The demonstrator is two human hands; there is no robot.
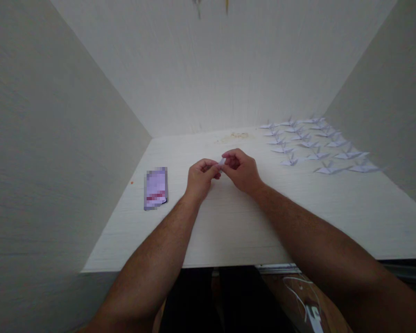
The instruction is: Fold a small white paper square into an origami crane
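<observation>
Both of my hands meet over the middle of a pale wooden desk [229,231]. My left hand [200,178] and my right hand [241,170] are closed in a pinch on a small folded piece of white paper [222,162] held between their fingertips. Most of the paper is hidden by my fingers. Several folded white paper cranes [315,143] lie in rows on the desk to the right of my hands, apart from them.
A small purple-and-white packet [156,188] lies flat on the desk to the left of my left hand. Pale walls enclose the desk on the left, back and right. A faint brown stain [237,136] marks the desk near the back wall.
</observation>
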